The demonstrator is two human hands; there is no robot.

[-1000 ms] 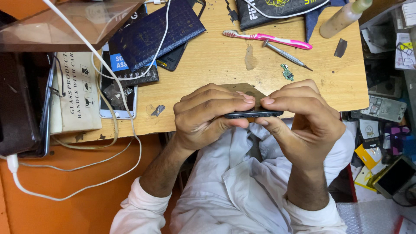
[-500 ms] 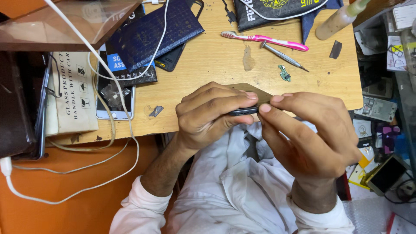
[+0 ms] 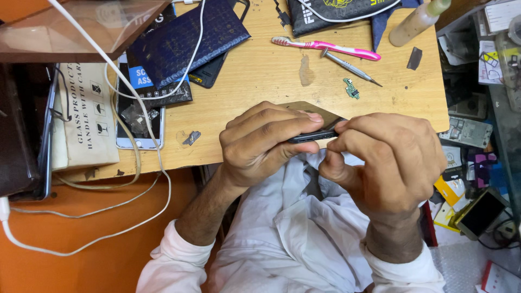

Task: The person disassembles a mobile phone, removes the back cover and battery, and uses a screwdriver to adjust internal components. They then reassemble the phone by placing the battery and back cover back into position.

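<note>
Left hand [image 3: 266, 144] and right hand [image 3: 388, 163] both pinch a dark phone [image 3: 315, 134] over the wooden table [image 3: 260, 76].

from my seat the head view is bright and evenly lit, with soft light that seems to fall from above. the wooden table [image 3: 260, 70] shows warm and clear, and the shadows on it are short and faint: a thin one under the pink toothbrush [image 3: 325, 46] and a darker patch beneath my left hand [image 3: 260, 144] and right hand [image 3: 388, 160]. the clear plastic sheet [image 3: 76, 24] at the top left carries a pale, milky glare. focus is sharp across the middle; knuckles and wood grain read cleanly. toward the right edge the cluttered shelf [image 3: 477, 130] looks slightly soft and stretched, and the left edge falls darker around the brown case [image 3: 16, 135].
</note>
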